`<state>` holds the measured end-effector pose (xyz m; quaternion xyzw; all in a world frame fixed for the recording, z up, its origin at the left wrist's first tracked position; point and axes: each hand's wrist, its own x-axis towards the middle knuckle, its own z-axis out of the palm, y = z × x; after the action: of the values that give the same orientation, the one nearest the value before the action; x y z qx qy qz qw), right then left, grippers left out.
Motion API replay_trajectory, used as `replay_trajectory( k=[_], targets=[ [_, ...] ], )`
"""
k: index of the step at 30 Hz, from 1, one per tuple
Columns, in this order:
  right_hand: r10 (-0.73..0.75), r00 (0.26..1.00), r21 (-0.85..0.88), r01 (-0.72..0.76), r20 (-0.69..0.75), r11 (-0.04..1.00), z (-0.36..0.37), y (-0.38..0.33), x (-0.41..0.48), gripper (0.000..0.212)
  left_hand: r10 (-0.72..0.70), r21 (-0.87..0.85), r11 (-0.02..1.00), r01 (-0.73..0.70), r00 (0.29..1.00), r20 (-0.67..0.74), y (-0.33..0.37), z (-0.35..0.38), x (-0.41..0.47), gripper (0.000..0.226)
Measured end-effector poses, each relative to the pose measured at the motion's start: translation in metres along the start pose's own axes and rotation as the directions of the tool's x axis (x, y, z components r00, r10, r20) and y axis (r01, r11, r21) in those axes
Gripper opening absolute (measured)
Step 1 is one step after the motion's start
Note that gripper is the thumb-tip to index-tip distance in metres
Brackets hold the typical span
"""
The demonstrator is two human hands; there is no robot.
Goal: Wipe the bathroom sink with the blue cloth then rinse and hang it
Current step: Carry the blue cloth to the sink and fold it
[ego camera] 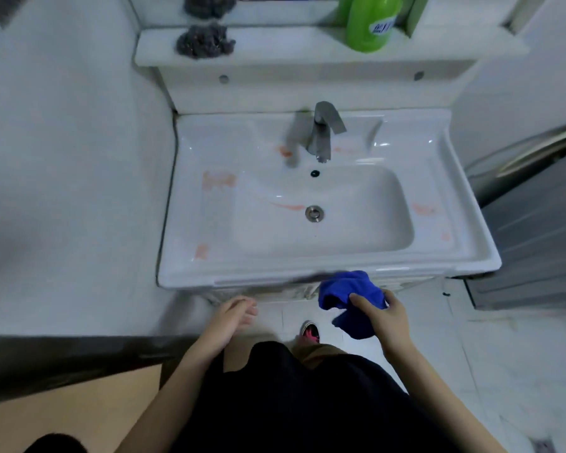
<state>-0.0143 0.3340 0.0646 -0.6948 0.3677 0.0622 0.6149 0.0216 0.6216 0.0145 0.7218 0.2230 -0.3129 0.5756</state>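
Note:
A white bathroom sink (464,243) fills the middle of the view, with orange smears on its rim and basin. A grey tap (322,132) stands at its back and a metal drain (314,213) sits in the basin. My right hand (388,317) grips a crumpled blue cloth (347,291) just below the sink's front edge, to the right of centre. My left hand (234,317) hangs loosely open and empty below the front edge, left of centre, apart from the cloth.
A shelf (291,49) above the sink carries a green bottle (370,24) at the right and a grey scouring ball (205,40) at the left. White wall flanks the sink on the left. A grey metal unit (533,230) stands at the right. Tiled floor lies below.

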Motion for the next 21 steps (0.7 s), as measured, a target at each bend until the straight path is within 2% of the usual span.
replay_trajectory(
  k=[5, 8, 14, 18, 21],
  targets=[
    [-0.098, 0.986, 0.009, 0.097, 0.135, 0.995, 0.005, -0.067, 0.049, 0.032, 0.112, -0.014, 0.994, -0.113, 0.992, -0.051, 0.071, 0.019, 0.038, 0.013],
    [-0.125, 0.977, 0.029, 0.122, 0.171, 0.992, 0.009, -0.093, 0.071, 0.030, 0.142, 0.028, 0.990, -0.140, 0.987, -0.075, 0.098, 0.021, 0.054, 0.028],
    [-0.077, 0.991, 0.037, 0.073, 0.111, 0.997, 0.025, -0.105, 0.117, 0.030, 0.119, 0.112, 0.987, -0.111, 0.991, -0.064, 0.113, 0.012, 0.107, 0.016],
    [-0.017, 0.999, 0.028, 0.016, 0.039, 0.999, 0.046, -0.106, 0.141, 0.032, 0.050, 0.109, 0.993, -0.050, 0.999, -0.001, 0.129, 0.014, 0.140, 0.013],
    [-0.030, 0.998, -0.012, 0.031, 0.061, 0.999, 0.064, -0.110, 0.156, 0.034, 0.074, 0.155, 0.984, -0.084, 0.995, 0.071, 0.143, 0.019, 0.163, 0.013]
  ],
)
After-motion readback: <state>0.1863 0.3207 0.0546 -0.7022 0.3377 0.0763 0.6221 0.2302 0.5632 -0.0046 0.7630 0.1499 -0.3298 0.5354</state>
